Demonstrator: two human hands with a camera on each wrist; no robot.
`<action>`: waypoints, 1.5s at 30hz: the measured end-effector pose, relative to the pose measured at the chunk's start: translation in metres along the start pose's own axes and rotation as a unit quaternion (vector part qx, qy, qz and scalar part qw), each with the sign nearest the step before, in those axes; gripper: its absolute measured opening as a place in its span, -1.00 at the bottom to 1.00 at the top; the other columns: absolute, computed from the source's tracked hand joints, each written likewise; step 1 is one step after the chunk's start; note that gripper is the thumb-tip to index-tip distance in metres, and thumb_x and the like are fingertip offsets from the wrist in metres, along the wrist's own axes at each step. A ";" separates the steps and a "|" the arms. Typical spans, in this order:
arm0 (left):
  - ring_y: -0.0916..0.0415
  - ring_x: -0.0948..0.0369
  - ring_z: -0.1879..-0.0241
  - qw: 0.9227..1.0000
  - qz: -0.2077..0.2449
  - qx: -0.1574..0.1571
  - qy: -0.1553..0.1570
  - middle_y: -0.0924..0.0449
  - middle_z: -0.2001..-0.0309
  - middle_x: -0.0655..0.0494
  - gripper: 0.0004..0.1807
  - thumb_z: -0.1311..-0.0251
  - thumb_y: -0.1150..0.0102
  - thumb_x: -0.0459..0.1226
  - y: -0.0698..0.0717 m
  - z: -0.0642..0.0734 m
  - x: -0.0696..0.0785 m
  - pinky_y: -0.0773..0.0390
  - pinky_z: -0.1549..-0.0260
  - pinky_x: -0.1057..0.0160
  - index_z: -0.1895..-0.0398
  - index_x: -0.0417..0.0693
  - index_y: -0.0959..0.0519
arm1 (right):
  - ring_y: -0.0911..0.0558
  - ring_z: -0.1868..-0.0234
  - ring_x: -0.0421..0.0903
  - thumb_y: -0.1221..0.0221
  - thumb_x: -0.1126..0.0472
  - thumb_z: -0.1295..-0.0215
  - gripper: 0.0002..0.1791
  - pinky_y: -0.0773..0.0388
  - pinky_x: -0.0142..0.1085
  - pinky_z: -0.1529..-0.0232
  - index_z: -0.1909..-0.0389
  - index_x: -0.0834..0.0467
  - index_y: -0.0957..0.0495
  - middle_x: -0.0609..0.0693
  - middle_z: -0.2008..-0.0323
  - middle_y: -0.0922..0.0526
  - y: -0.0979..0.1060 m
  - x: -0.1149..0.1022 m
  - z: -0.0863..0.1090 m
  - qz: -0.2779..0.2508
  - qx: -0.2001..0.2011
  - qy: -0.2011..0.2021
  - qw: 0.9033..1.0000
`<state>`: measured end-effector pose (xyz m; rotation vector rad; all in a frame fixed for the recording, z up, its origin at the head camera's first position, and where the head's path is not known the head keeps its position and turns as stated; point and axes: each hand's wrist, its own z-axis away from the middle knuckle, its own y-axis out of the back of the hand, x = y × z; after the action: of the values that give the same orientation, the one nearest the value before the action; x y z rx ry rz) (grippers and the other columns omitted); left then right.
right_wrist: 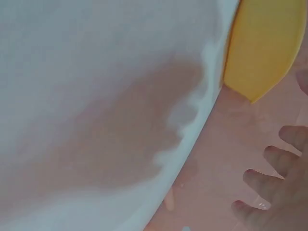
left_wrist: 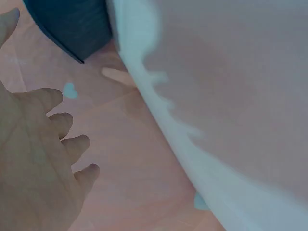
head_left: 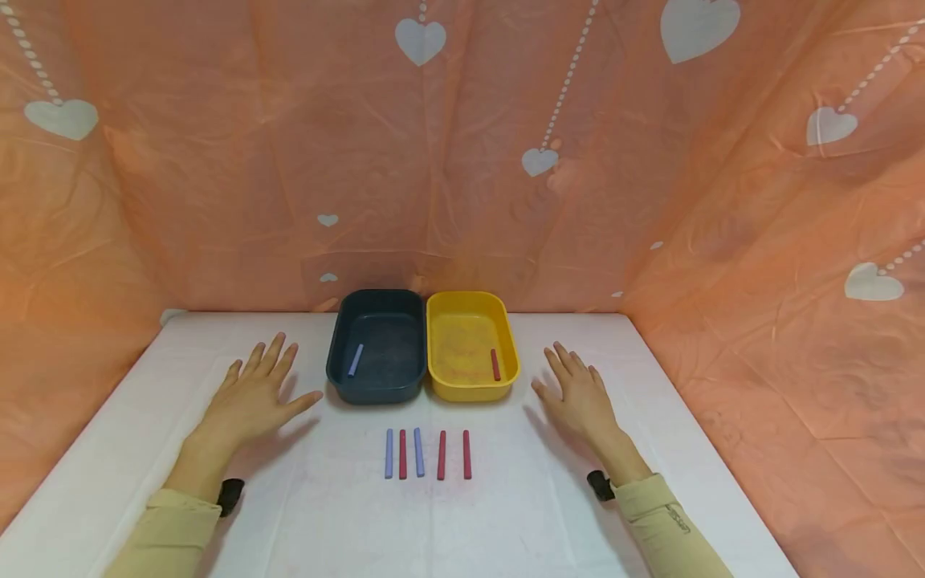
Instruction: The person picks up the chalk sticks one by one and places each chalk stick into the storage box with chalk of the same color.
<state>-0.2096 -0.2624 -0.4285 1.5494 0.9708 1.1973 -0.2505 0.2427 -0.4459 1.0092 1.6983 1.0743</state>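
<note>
Spread over the table's left side is my left hand (head_left: 249,405), fingers apart and nothing in them. My right hand (head_left: 581,401), also spread and holding nothing, is over the right side. Between them, several chalk sticks stand in a row: a blue chalk (head_left: 389,453), a red chalk (head_left: 402,454), a second blue chalk (head_left: 419,452) and two more red ones. Behind the row, a dark blue tray (head_left: 377,392) contains one blue chalk (head_left: 356,360). Against its right side, a yellow tray (head_left: 473,393) contains one red chalk (head_left: 495,364). Both wrist views show their hand apart from the tray.
A white cloth (head_left: 347,530) covers the table. Orange curtains (head_left: 462,160) with white hearts rise behind the trays and along both sides. Each wrist carries a black band device, such as the one on the left (head_left: 230,497).
</note>
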 end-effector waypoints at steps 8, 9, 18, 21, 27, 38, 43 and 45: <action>0.13 -0.40 -0.57 1.000 0.005 0.009 -0.008 0.15 -0.64 -0.36 0.16 -0.32 -0.09 0.36 0.002 -0.013 0.017 0.11 -0.43 -0.48 -0.62 -0.36 -0.05 | -0.42 -0.42 0.30 -0.26 0.03 -0.45 -0.34 -0.32 0.24 -0.41 -0.46 0.25 -0.42 0.26 -0.43 -0.44 0.004 -0.017 0.002 -0.092 0.074 0.013 0.993; 0.14 -0.40 -0.57 1.000 0.006 0.009 -0.009 0.15 -0.64 -0.36 0.16 -0.32 -0.08 0.37 0.002 -0.015 0.019 0.11 -0.44 -0.47 -0.62 -0.36 -0.05 | -0.43 -0.42 0.29 -0.26 0.04 -0.45 -0.36 -0.33 0.23 -0.42 -0.44 0.26 -0.43 0.26 -0.41 -0.46 0.005 -0.020 0.003 -0.106 0.078 0.011 0.991; 0.14 -0.37 -0.58 0.999 0.028 0.011 -0.018 0.12 -0.64 -0.37 0.15 -0.34 -0.10 0.33 -0.005 -0.026 0.034 0.12 -0.47 -0.43 -0.60 -0.41 -0.06 | -0.63 -0.10 0.19 -0.36 0.24 -0.34 -0.54 -0.62 0.12 -0.12 -0.22 0.31 -0.58 0.22 -0.17 -0.62 0.001 -0.052 0.010 -0.209 0.111 0.036 0.971; 0.15 -0.35 -0.59 0.999 0.035 0.008 -0.016 0.13 -0.64 -0.36 0.18 -0.33 -0.08 0.37 -0.007 -0.029 0.037 0.13 -0.48 -0.42 -0.60 -0.42 -0.05 | -0.67 0.02 0.15 -0.35 0.34 -0.30 -0.59 -0.70 0.05 0.02 -0.14 0.35 -0.61 0.21 -0.08 -0.64 -0.003 -0.062 0.013 -0.250 0.106 0.043 0.962; 0.16 -0.34 -0.60 0.999 0.038 0.004 -0.016 0.13 -0.64 -0.37 0.22 -0.30 -0.08 0.40 -0.013 -0.034 0.038 0.13 -0.49 -0.40 -0.60 -0.44 -0.04 | -0.71 0.17 0.04 -0.35 0.41 -0.28 -0.68 -0.74 -0.19 0.15 -0.05 0.36 -0.63 0.13 0.13 -0.65 -0.009 -0.079 0.017 -0.310 0.054 0.042 0.948; 0.16 -0.33 -0.60 0.999 0.048 -0.001 -0.013 0.13 -0.63 -0.40 0.20 -0.33 -0.07 0.37 -0.022 -0.038 0.043 0.14 -0.50 -0.39 -0.59 -0.47 -0.03 | -0.67 0.26 -0.09 -0.34 0.34 -0.30 -0.65 -0.67 -0.34 0.17 -0.07 0.35 -0.62 0.04 0.19 -0.66 -0.024 -0.094 0.024 -0.290 -0.085 0.061 0.951; 0.18 -0.35 -0.60 0.998 0.052 -0.015 -0.009 0.14 -0.62 -0.42 0.18 -0.36 -0.04 0.35 -0.025 -0.038 0.045 0.15 -0.51 -0.39 -0.59 -0.49 -0.01 | -0.63 0.28 -0.14 -0.33 0.33 -0.29 -0.65 -0.63 -0.36 0.20 -0.07 0.34 -0.62 -0.01 0.24 -0.64 -0.031 -0.098 0.025 -0.281 -0.135 0.057 0.949; 0.18 -0.36 -0.59 0.998 0.055 -0.017 -0.010 0.14 -0.62 -0.43 0.18 -0.37 -0.03 0.35 -0.027 -0.038 0.045 0.14 -0.51 -0.39 -0.58 -0.50 -0.01 | -0.61 0.31 -0.17 -0.34 0.31 -0.28 -0.65 -0.60 -0.37 0.23 -0.07 0.34 -0.63 -0.02 0.26 -0.63 -0.033 -0.099 0.026 -0.276 -0.147 0.058 0.948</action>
<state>-0.2380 -0.2055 -0.4390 1.6010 0.8571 1.2662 -0.2027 0.1471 -0.4601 0.2554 1.7044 0.9786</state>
